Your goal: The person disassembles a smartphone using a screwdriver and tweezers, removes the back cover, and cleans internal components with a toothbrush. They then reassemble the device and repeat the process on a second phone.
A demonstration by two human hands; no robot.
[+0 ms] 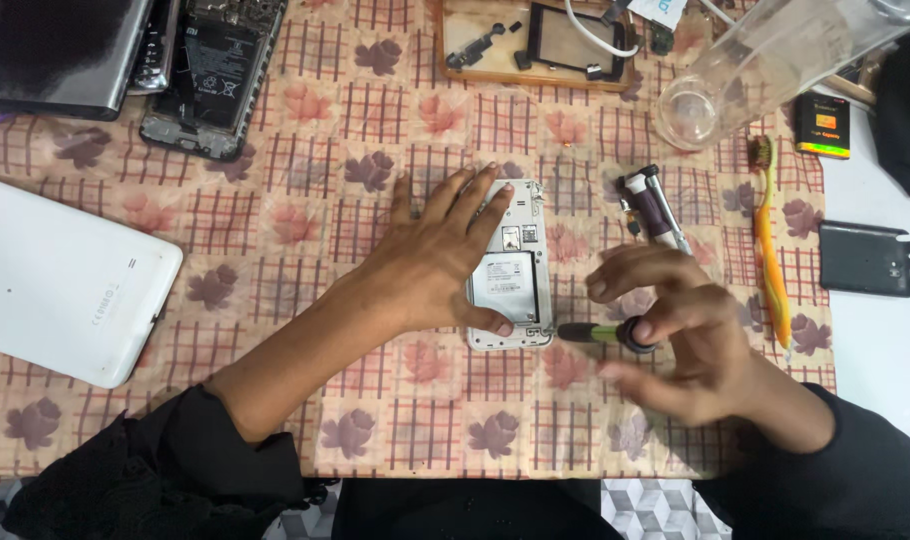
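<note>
A small white phone [518, 268] lies face down with its back cover off, showing a silver battery, on the patterned cloth. My left hand [437, 256] presses flat on its left side, fingers spread, thumb at the lower edge. My right hand [675, 335] pinches a small screwdriver [600, 333] with a green shaft and a black cap. Its tip points left at the phone's lower right corner.
A white tablet [60, 280] lies at left, an opened dark phone [213, 75] at top left. A wooden tray [455, 70] holds small parts up top. A clear bottle [765, 55], an orange toothbrush [770, 250], a second screwdriver [655, 208] and a dark back cover [865, 258] sit at right.
</note>
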